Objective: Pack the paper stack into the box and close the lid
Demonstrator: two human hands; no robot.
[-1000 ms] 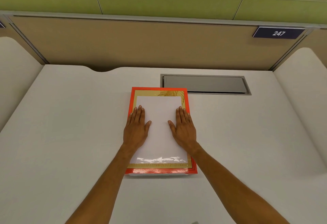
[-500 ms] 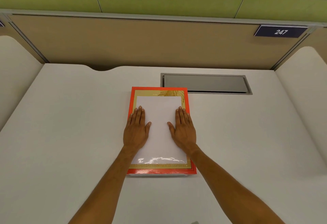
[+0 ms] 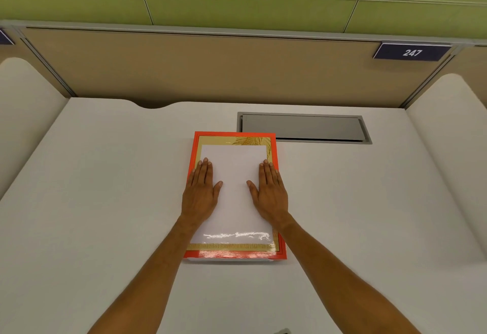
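Both hands, left hand [image 3: 200, 193] and right hand [image 3: 269, 193], lie flat, fingers together, on the closed red box [image 3: 234, 254], mid white desk [image 3: 105, 202], near a grey hatch [image 3: 303, 127], tan partition [image 3: 210, 70] behind.

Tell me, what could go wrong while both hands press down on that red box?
The red box has a glossy lid, so the flat left hand and right hand might slip or push it across the smooth white desk. Its far right corner sits by the grey cable hatch and could catch there. A white edge shows below the lid, which may not be fully seated.
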